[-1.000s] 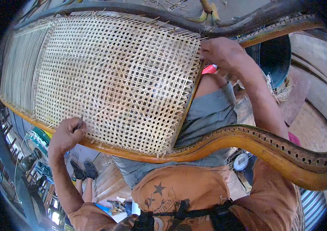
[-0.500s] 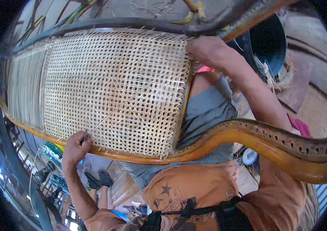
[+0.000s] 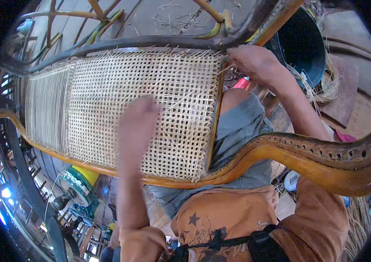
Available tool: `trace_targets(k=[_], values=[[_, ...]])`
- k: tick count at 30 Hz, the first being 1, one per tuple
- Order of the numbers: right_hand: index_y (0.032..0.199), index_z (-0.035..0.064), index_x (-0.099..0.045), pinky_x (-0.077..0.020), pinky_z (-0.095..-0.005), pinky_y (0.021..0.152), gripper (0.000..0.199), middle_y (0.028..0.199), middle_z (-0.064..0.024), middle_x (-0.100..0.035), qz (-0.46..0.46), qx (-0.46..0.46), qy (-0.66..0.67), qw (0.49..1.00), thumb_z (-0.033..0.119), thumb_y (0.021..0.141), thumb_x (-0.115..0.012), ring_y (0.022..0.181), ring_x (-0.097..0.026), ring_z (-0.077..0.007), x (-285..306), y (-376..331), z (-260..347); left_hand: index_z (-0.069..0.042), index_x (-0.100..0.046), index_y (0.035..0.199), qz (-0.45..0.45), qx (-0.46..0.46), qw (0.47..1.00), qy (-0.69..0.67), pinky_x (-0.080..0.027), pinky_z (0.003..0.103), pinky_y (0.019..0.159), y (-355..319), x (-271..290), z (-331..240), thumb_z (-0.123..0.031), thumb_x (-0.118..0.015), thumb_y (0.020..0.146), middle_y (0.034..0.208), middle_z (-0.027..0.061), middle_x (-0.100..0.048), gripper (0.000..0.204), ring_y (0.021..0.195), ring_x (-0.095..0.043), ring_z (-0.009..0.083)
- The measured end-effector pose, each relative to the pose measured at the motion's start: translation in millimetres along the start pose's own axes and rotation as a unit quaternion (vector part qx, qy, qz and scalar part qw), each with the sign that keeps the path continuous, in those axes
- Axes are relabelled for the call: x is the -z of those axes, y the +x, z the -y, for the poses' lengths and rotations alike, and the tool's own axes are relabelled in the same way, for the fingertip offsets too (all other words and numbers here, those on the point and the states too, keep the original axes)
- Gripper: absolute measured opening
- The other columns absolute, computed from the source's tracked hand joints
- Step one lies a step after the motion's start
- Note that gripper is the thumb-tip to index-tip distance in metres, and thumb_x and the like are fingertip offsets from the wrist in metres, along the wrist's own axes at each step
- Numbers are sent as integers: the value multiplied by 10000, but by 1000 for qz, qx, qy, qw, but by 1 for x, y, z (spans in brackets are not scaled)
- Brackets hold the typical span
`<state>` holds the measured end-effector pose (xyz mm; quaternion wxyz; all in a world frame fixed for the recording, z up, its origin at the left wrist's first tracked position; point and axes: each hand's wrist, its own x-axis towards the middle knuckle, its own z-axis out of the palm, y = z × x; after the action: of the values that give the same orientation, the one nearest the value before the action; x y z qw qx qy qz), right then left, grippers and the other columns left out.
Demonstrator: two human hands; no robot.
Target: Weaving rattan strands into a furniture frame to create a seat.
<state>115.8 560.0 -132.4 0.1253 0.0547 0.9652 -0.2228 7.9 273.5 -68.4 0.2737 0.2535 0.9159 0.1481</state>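
A pale woven cane panel (image 3: 102, 100) fills the middle of a curved wooden chair frame (image 3: 237, 168); its left part has parallel strands only. Over the weave is my left hand (image 3: 138, 124), smeared by motion, so its fingers and anything in them cannot be made out. My right hand (image 3: 255, 61) is closed at the panel's far right corner, its fingertips at the frame's edge. A short cane strand (image 3: 225, 69) runs from that edge into its fingers. Loose strand ends stick up along the panel's far side.
A dark bucket (image 3: 305, 48) lies at the far right beside a bundle of cane strands (image 3: 325, 89). Near my knee is a red cylindrical object (image 3: 241, 83). Behind the frame's near rail stands a green and yellow machine (image 3: 78, 185). Cane scraps (image 3: 174, 22) litter the floor.
My left hand has left the near rail and moved right and up over the weave. The right hand stays at the far corner. The view has shifted slightly.
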Motion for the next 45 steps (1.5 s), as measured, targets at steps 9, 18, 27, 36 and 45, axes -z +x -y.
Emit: trace_targets(k=[9,18,27,36,45], values=[[864,38,-517,-433,-440,626,125,744,-200,-552,11,-25,23,999,145,810,-480,760,-558,-382,-3,2,-8,-24,-569,831,97,1,995,17,-457,444,631,32,-53,-24,-410,-507,831,702,179,-592,390,701,-600,346],[864,36,-528,-434,-392,620,131,746,-200,-546,10,38,112,993,123,820,-441,725,-536,-378,-26,8,-13,-44,-595,722,153,-56,986,42,-447,453,598,44,-42,-3,-393,-440,863,687,168,-593,407,658,-575,356],[912,28,-567,-455,-401,732,195,903,-187,-585,-14,30,199,979,140,810,-444,878,-553,-372,-44,10,-8,-37,-588,752,188,-35,979,69,-438,443,603,38,-34,13,-413,-470,852,652,177,-576,407,641,-570,360],[870,20,-537,-440,-406,664,118,844,-174,-574,12,64,108,992,103,788,-519,816,-535,-381,-55,24,3,-22,-584,752,225,47,970,78,-444,415,599,17,-22,23,-410,-475,856,661,187,-583,416,641,-574,352],[946,19,-547,-450,-300,665,152,798,-97,-580,-204,-207,338,895,124,837,-550,725,-564,-198,-22,-89,9,-10,-604,996,35,-37,978,-202,-460,372,731,57,-28,-39,-313,-494,840,874,190,-627,359,808,-605,313]])
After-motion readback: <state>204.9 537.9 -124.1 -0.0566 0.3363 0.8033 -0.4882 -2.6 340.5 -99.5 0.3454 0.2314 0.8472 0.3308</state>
